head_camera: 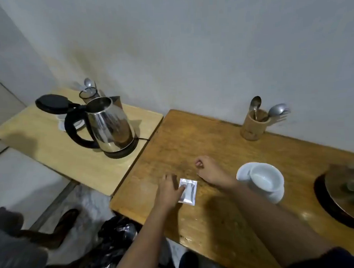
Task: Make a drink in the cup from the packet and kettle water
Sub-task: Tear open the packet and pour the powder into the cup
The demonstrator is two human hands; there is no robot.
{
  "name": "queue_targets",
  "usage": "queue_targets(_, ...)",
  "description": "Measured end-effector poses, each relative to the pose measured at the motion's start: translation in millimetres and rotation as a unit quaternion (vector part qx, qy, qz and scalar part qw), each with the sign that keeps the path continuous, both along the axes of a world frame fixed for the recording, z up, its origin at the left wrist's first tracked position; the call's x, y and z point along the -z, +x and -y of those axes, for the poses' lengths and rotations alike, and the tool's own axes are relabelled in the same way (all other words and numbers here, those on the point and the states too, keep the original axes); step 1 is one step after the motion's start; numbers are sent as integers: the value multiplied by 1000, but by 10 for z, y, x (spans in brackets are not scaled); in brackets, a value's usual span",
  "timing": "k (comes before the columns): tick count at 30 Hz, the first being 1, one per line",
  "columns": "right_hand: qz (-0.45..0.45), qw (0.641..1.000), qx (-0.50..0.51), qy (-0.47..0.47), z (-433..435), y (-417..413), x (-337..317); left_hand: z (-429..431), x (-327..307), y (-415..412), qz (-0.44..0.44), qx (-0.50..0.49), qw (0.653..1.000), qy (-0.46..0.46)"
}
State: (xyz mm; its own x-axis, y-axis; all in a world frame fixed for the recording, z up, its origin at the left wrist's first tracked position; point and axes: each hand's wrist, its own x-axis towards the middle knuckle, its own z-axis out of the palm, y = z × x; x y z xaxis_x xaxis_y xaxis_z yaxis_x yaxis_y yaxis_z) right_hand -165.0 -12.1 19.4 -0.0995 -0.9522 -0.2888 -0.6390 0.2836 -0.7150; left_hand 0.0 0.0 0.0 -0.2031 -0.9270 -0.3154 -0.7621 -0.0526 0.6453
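A small silver packet (189, 191) lies flat on the brown wooden table (212, 148). My left hand (170, 189) rests beside it with its thumb on the packet's left edge and the fingers spread. My right hand (210, 169) sits on the table just beyond the packet, loosely curled, with nothing in it. A white cup (266, 178) stands on a white saucer (243, 171) to the right of my right wrist. A steel kettle (109, 126) with a black handle and its lid flipped open stands on its base on the paler table (52, 146) at the left.
A wooden holder (253, 125) with spoons and a fork stands by the wall at the back right. A glass (89, 94) with spoons is behind the kettle. A round dark tray (343, 200) sits at the right edge. A black bag (117, 234) lies on the floor below.
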Motion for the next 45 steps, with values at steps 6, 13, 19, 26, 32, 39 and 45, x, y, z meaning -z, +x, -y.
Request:
queue_targets(6,-44,991,-75,98,12,130,223,-119,170,-116,12,-56,998,3)
queue_targets(13,-109,972,-160,132,154,221,181,-13,226,-182,-48,-95,993,46)
queue_targets(19,-83,978,-149,124,143,165,62,-40,303,-82,-111,-53,992,18)
queue_targets(26,10,987,-112,116,88,-121,-492,197,-93,-97,-375,-60,914,142)
queue_targets(32,-47,994,-102,-1,9,-400,-996,459,-556,-395,-352,88,922,134)
queue_targets(39,-49,996,16,-77,-147,-710,-1251,439,-812,-854,-371,129,915,87)
queue_targets(45,-60,991,74,-94,-276,-823,-1300,373,-904,-1125,-373,119,916,91)
